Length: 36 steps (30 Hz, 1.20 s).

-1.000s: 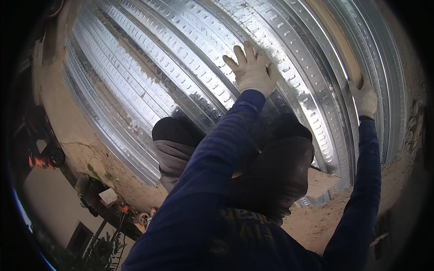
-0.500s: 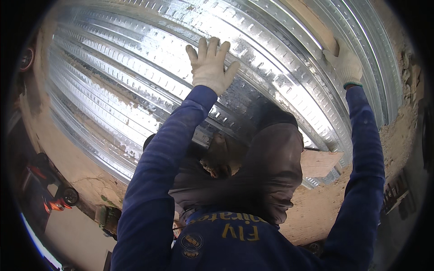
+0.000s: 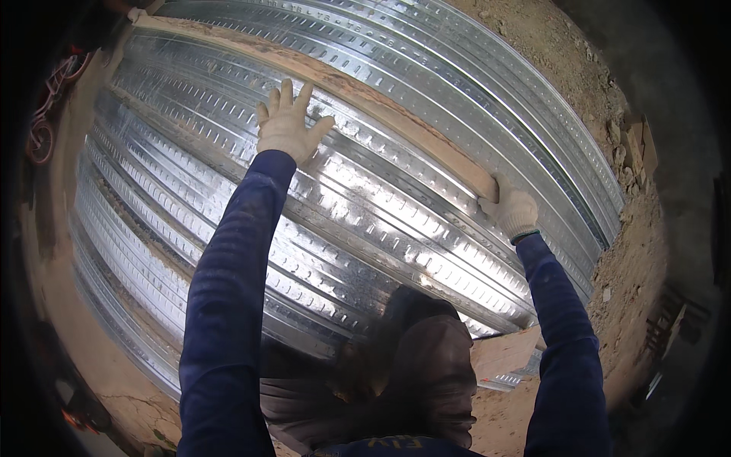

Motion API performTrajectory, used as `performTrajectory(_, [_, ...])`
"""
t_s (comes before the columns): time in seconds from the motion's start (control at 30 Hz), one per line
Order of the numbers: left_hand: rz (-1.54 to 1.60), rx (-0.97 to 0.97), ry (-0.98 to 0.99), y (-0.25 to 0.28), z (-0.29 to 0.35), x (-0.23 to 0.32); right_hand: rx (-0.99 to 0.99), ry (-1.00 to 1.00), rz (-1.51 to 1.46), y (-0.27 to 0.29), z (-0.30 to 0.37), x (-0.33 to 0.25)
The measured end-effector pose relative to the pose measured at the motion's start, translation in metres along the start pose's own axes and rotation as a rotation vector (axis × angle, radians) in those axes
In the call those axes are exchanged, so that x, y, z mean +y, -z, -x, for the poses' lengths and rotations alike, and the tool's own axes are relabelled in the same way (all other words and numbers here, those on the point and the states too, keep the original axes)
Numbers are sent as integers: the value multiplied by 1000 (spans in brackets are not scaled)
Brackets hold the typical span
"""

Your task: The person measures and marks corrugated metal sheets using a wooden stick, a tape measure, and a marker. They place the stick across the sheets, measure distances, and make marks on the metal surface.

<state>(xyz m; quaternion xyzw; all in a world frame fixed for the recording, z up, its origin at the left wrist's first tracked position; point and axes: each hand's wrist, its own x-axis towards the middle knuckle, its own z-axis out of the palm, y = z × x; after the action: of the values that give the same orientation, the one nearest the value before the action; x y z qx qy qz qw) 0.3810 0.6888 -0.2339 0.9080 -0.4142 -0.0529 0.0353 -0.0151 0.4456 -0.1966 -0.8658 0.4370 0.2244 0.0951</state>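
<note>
A long wooden plank (image 3: 343,85) lies slantwise over ribbed, shiny metal decking sheets (image 3: 381,217). My right hand (image 3: 512,211), in a pale knit glove, closes round the plank's near right end, thumb on one side. My left hand (image 3: 289,131), gloved alike, rests flat with spread fingers on the metal just on the near side of the plank. Nothing is in the left hand. At the plank's far left end is another person's hand (image 3: 135,14), small and hard to make out.
A flat wooden board (image 3: 504,354) sits by my knee at the decking's near edge. Dirt and rubble (image 3: 620,152) border the right side. A red bicycle-like frame (image 3: 52,107) stands at the far left, beyond a strip of bare ground.
My view has tilted farther forward, bringing the whole plank and its far end into sight. The right hand keeps its hold on the plank; the left stays spread on the metal.
</note>
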Motion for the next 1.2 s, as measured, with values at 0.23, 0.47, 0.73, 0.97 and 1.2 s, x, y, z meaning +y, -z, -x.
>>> performTrajectory(0.23, [75,-22,198,-15,-81,17,44,46,-50,-2,-6,-4])
performTrajectory(0.47, [317,-86,174,-16,-78,21,133,35,-39,-18,-5,10])
performTrajectory(0.73, [394,-171,163,10,-78,1,524,-59,-529,1,10,-14])
performTrajectory(0.97, [372,-88,123,-7,-86,6,393,-27,-404,9,-6,-2])
performTrajectory(1.2, [361,-156,176,9,-84,6,55,151,-1250,33,-2,-123])
